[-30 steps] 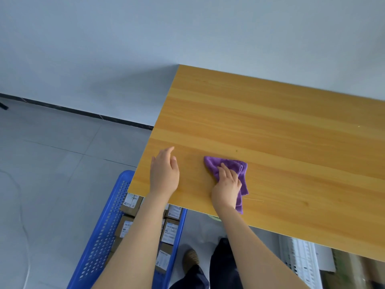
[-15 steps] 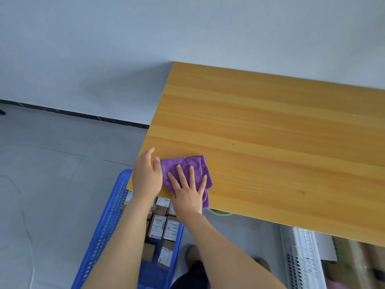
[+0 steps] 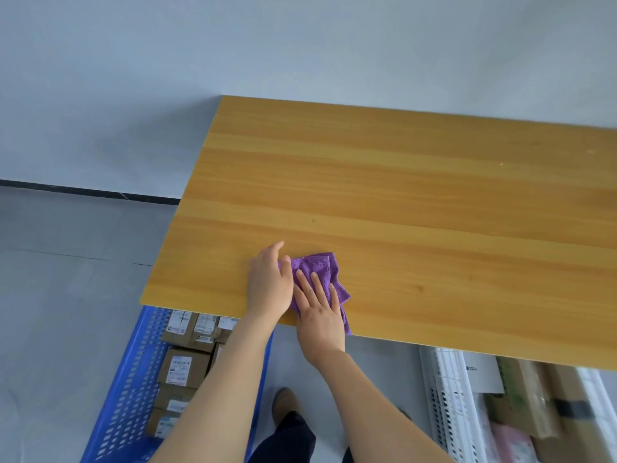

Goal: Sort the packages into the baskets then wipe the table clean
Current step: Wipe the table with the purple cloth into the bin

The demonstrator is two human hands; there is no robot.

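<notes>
A purple cloth (image 3: 321, 266) lies on the wooden table (image 3: 400, 195) near its front edge. My right hand (image 3: 319, 309) presses flat on the cloth with its fingers spread and straight. My left hand (image 3: 270, 282) rests on the table just left of the cloth, its thumb touching the cloth's left edge. On the floor under the table's left corner stands a blue basket (image 3: 130, 379) holding several brown cardboard packages (image 3: 183, 365) with white labels. A white basket (image 3: 447, 396) at the lower right holds more packages (image 3: 524, 396).
The table's left edge (image 3: 180, 208) drops off to a grey tiled floor. A pale wall runs behind the table. My legs and one shoe (image 3: 283, 402) show between the two baskets.
Both hands and the cloth have slid to the right along the front edge, away from the table's left corner. The camera view has shifted with them.
</notes>
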